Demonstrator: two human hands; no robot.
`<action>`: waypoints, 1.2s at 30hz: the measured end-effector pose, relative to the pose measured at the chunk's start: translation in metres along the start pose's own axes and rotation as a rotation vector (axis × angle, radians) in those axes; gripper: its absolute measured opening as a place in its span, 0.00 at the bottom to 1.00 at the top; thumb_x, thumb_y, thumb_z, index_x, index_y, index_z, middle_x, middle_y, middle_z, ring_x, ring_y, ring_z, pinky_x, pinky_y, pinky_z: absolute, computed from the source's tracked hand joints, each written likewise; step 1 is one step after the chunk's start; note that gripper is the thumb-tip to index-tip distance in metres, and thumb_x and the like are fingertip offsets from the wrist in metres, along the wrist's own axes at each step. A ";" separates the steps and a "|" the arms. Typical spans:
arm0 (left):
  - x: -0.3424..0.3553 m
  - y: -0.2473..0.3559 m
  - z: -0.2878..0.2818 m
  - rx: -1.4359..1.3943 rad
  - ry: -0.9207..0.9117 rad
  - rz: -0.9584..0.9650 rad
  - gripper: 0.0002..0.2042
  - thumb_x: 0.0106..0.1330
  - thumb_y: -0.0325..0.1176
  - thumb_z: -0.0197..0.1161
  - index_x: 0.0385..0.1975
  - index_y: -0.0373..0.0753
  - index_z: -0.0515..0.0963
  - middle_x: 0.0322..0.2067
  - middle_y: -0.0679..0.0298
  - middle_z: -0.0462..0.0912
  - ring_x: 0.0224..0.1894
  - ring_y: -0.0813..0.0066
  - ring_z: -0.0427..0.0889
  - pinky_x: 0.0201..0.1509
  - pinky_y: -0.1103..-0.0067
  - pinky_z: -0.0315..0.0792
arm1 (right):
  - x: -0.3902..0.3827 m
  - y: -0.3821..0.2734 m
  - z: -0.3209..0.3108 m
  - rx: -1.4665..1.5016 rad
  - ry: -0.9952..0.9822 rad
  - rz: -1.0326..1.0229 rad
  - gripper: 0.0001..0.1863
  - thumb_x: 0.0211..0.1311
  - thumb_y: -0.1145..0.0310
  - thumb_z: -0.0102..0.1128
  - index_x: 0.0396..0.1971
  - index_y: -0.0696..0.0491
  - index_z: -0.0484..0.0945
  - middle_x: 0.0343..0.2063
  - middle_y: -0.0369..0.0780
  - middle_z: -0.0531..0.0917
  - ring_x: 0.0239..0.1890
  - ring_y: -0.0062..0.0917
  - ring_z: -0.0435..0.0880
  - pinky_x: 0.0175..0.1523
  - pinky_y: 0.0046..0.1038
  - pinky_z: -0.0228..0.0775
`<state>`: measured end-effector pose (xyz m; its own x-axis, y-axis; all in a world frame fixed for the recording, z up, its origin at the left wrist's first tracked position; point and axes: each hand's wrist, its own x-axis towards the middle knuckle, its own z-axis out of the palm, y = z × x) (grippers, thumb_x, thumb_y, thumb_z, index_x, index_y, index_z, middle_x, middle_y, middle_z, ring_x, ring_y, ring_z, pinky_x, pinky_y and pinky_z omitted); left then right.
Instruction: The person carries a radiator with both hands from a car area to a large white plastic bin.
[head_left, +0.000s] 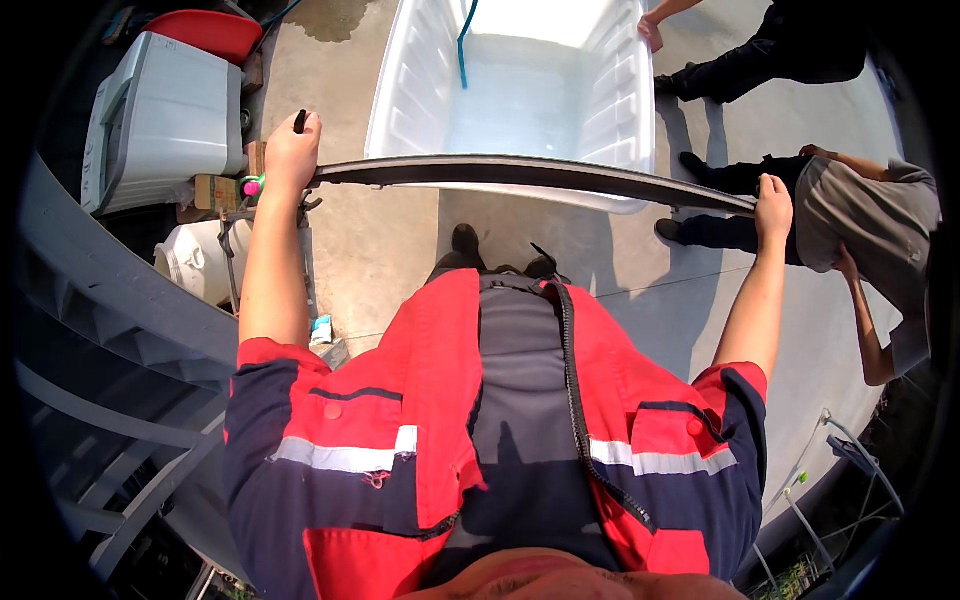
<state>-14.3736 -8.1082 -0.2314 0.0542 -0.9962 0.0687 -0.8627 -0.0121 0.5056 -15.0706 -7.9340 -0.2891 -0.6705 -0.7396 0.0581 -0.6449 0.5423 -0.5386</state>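
Note:
Both my arms reach forward, holding a long, thin dark panel (520, 172) seen nearly edge-on. My left hand (290, 152) is closed round its left end, and a short black piece pokes up by the thumb. At the other end, my right hand (774, 208) grips the panel with fingers wrapped over the edge. The panel's broad face is mostly hidden at this angle. Just beyond it stands a large white tub (385, 105) with clear water (515, 95) in the bottom. The panel crosses in front of the tub's near rim.
A teal hose (462, 55) hangs into the tub. One person's hand (651, 33) rests on its right rim; another person in a grey shirt (865, 220) stands at right. Left are a white washing machine (175, 120), a red basin (205, 35) and a white bucket (195, 262).

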 end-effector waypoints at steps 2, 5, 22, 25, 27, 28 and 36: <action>-0.007 0.007 0.002 -0.031 0.098 0.050 0.17 0.65 0.43 0.52 0.31 0.33 0.76 0.25 0.48 0.77 0.30 0.51 0.76 0.37 0.68 0.70 | 0.003 0.006 -0.005 0.012 0.002 -0.001 0.20 0.62 0.54 0.49 0.41 0.55 0.80 0.37 0.46 0.83 0.42 0.37 0.81 0.49 0.31 0.69; -0.012 0.016 -0.003 -0.015 0.043 0.034 0.16 0.66 0.42 0.52 0.32 0.34 0.76 0.25 0.48 0.77 0.29 0.51 0.76 0.36 0.67 0.70 | 0.002 0.009 -0.011 0.042 -0.024 -0.028 0.19 0.62 0.56 0.50 0.40 0.56 0.80 0.34 0.43 0.83 0.39 0.32 0.81 0.47 0.29 0.69; -0.024 0.060 -0.001 0.107 0.111 0.257 0.09 0.61 0.35 0.58 0.29 0.36 0.76 0.27 0.47 0.79 0.32 0.45 0.77 0.36 0.60 0.71 | 0.018 0.027 -0.035 0.129 -0.020 -0.024 0.16 0.63 0.62 0.51 0.37 0.59 0.80 0.29 0.39 0.82 0.35 0.25 0.79 0.44 0.24 0.68; -0.027 0.065 -0.002 0.032 0.102 0.260 0.07 0.60 0.33 0.58 0.29 0.35 0.76 0.28 0.47 0.79 0.33 0.45 0.77 0.37 0.61 0.71 | 0.019 0.032 -0.040 0.077 -0.011 -0.014 0.16 0.62 0.61 0.50 0.37 0.60 0.80 0.29 0.39 0.82 0.34 0.25 0.79 0.43 0.25 0.68; -0.028 0.063 -0.004 -0.002 0.111 0.285 0.07 0.60 0.32 0.58 0.29 0.35 0.76 0.28 0.47 0.79 0.34 0.46 0.77 0.37 0.61 0.71 | 0.018 0.040 -0.036 0.071 -0.009 0.009 0.16 0.62 0.61 0.50 0.37 0.59 0.80 0.29 0.40 0.82 0.34 0.25 0.79 0.43 0.26 0.69; -0.027 0.060 -0.004 -0.034 0.104 0.296 0.06 0.60 0.31 0.58 0.30 0.35 0.76 0.29 0.48 0.79 0.34 0.46 0.77 0.38 0.62 0.71 | 0.018 0.039 -0.035 0.065 -0.016 0.030 0.16 0.62 0.61 0.50 0.37 0.58 0.80 0.29 0.40 0.82 0.34 0.26 0.79 0.44 0.26 0.69; -0.019 0.045 -0.007 -0.015 0.041 0.196 0.09 0.59 0.32 0.60 0.37 0.37 0.78 0.34 0.48 0.80 0.39 0.50 0.79 0.42 0.66 0.73 | 0.004 0.012 -0.032 0.014 0.002 0.008 0.18 0.62 0.57 0.51 0.40 0.57 0.80 0.33 0.43 0.83 0.38 0.32 0.81 0.47 0.29 0.70</action>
